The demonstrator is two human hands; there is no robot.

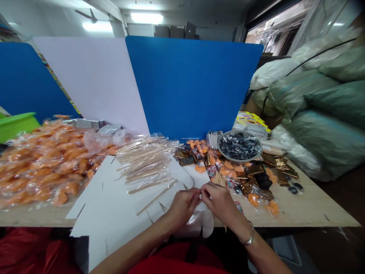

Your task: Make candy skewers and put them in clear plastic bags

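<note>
Wooden sticks (219,179): bundle near front edge of the surface (322,211), partly under right hand (219,199). Left hand (184,203) meets it, fingers bunched; cannot tell what they grip, if anything. Bowl (228,158) of black packets toward back edge.

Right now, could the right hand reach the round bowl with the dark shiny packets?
Probably yes: only low things, like wooden sticks and orange pieces, seem to lie between the right hand and the bowl. It would have to leave the left hand first.
</note>
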